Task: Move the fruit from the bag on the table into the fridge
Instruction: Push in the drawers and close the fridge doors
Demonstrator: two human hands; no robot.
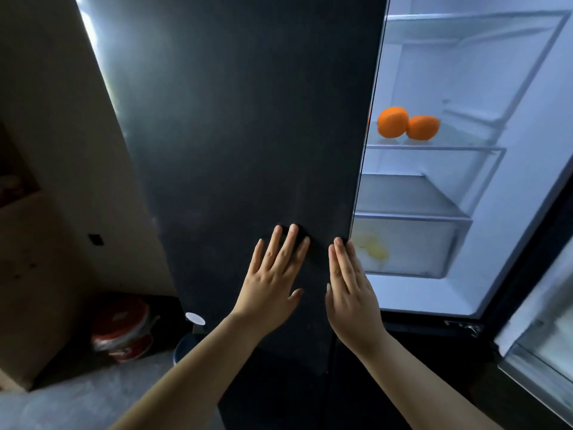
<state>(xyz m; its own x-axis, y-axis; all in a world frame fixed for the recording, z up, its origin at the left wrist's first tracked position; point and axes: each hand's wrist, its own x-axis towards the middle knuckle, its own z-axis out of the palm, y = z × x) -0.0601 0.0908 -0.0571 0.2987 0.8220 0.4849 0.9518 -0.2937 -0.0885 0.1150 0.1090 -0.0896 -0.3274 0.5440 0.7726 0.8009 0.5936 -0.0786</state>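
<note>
Two oranges lie side by side on a glass shelf inside the lit fridge compartment at the upper right. A sliver of a third orange shows at the dark door's edge. The black left fridge door fills the middle of the view. My left hand lies flat on that door with fingers spread and nothing in it. My right hand is flat beside it near the door's right edge, empty too. The bag and the table are out of view.
The right fridge door stands swung open at the lower right. A clear drawer low in the fridge holds something pale yellow. A red and white bucket and a dark container sit on the floor at the left.
</note>
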